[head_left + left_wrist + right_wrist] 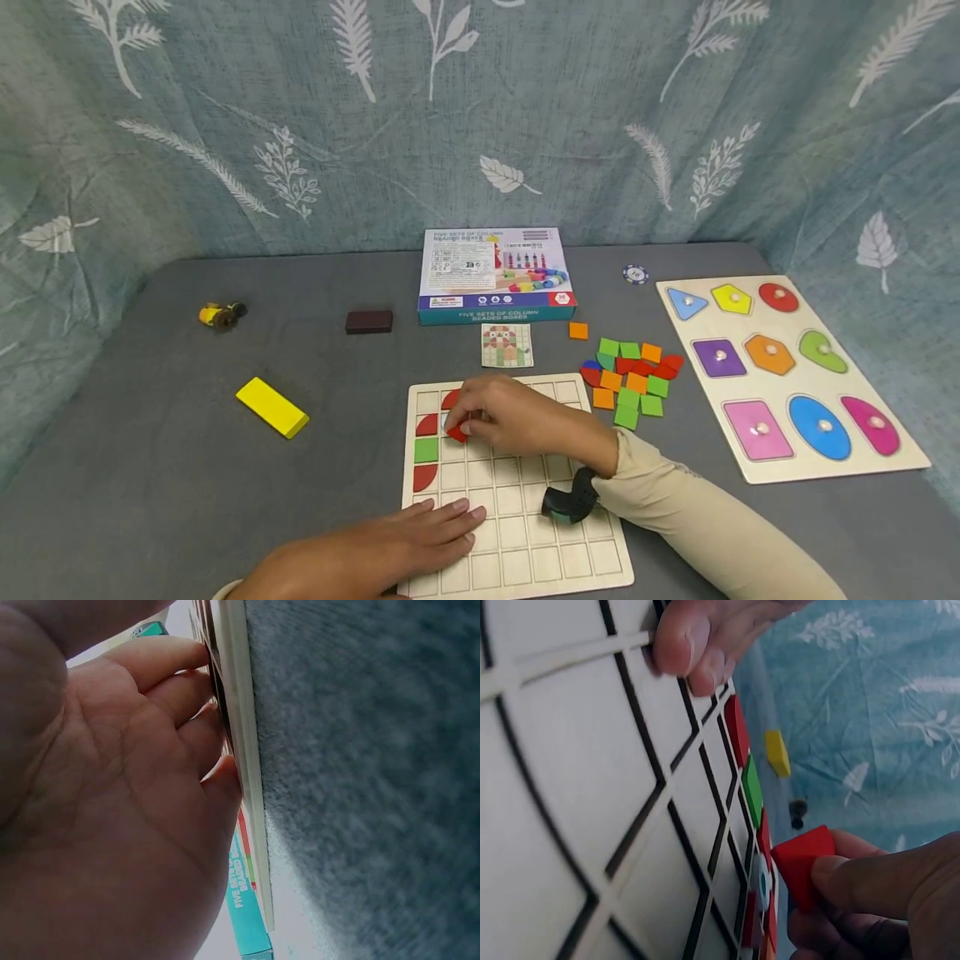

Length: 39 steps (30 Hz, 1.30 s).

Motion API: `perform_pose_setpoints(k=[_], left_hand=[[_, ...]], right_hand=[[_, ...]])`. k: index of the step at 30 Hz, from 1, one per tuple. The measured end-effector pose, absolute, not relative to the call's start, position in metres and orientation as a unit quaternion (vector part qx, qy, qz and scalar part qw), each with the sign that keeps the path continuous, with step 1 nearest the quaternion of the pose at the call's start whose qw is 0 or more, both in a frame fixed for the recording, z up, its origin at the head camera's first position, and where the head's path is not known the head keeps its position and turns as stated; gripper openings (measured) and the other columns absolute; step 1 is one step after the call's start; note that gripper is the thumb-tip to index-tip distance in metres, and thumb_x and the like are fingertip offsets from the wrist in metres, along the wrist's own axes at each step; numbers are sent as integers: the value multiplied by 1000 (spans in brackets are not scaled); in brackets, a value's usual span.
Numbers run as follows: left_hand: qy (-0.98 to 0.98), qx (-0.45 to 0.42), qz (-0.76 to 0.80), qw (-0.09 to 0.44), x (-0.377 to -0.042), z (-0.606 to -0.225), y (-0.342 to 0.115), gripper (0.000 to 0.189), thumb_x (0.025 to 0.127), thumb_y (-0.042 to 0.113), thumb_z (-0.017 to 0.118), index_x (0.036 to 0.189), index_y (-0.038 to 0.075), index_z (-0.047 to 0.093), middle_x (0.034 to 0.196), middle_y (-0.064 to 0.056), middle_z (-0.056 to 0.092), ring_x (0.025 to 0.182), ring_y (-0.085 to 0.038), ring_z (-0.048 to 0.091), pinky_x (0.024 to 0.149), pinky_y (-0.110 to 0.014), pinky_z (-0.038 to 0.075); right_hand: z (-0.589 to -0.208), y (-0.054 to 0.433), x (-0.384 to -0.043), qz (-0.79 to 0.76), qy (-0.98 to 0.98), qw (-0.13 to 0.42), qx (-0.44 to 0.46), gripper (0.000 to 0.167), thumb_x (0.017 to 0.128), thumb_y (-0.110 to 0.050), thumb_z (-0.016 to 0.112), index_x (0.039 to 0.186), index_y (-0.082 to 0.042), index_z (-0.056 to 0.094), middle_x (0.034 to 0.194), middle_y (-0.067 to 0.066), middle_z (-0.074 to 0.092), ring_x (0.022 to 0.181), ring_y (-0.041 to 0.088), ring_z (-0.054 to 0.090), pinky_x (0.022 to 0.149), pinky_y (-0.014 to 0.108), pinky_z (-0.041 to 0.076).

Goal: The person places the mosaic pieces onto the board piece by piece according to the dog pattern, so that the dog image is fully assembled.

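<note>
A wooden grid board [525,533] lies on the table, with a red quarter-circle tile [424,478], a green square tile [426,451] and other red tiles in its upper left cells. My right hand [510,415] pinches a red tile [804,859] between thumb and fingers, over the second column. Part of a light blue piece [763,876] shows beside it in the right wrist view. The left hand [382,546] rests with extended fingers on the board's lower left edge. Behind the board lies a small pattern card [506,345].
Loose green, orange, red and blue tiles [628,397] lie right of the board. Farther right is a shape puzzle board [750,408]. A toy box [495,275] stands behind, near a poker chip [636,274]. A yellow block [272,407], dark block [369,322] and small toy [222,315] are left.
</note>
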State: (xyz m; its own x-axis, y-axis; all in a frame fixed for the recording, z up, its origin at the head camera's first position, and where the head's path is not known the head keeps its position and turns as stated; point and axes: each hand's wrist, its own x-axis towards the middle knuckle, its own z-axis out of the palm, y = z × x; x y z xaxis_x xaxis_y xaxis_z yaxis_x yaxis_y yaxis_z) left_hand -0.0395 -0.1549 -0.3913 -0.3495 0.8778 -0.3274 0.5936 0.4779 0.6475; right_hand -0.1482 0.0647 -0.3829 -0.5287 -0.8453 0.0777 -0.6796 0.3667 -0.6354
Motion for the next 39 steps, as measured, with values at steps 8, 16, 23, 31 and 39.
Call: perform_pose_setpoints(k=[8,16,23,31,39], left_hand=[[784,465,237,337,-36,-393,-159,69,97,39,56,155,16,26,162,1,14,146,-25,17,112,-46,26],[785,455,238,347,-37,-391,-160,70,96,21,61,156,18,25,162,3,14,146,-24,15,114,-42,25],[786,459,241,337,-35,-388,-162,72,95,16,63,156,18,25,161,4,13,146,-23,17,114,-42,25],[785,468,236,329,-35,-388,-162,72,95,18,63,155,17,25,162,3,12,146,-21,16,114,-40,24],[783,463,246,335,-34,-389,-162,71,95,20,63,155,18,25,162,5,11,147,-21,14,114,-40,23]], right_hand=[[-384,56,-143,-277,816,135,-489,19,90,3,63,99,-8,76,92,-2,61,83,9,54,79,21,46],[-386,52,-141,-250,823,128,-494,18,90,1,63,99,-9,75,97,-1,64,95,12,58,89,24,46],[-385,48,-137,-206,830,106,-508,17,91,-3,63,99,-11,76,98,0,63,104,15,57,93,22,44],[-387,49,-137,-201,819,92,-529,16,90,-4,66,98,-13,77,95,-4,65,97,13,55,90,20,43],[-387,54,-137,-224,825,104,-508,14,90,-9,69,101,-12,76,98,-2,64,98,12,55,90,22,44]])
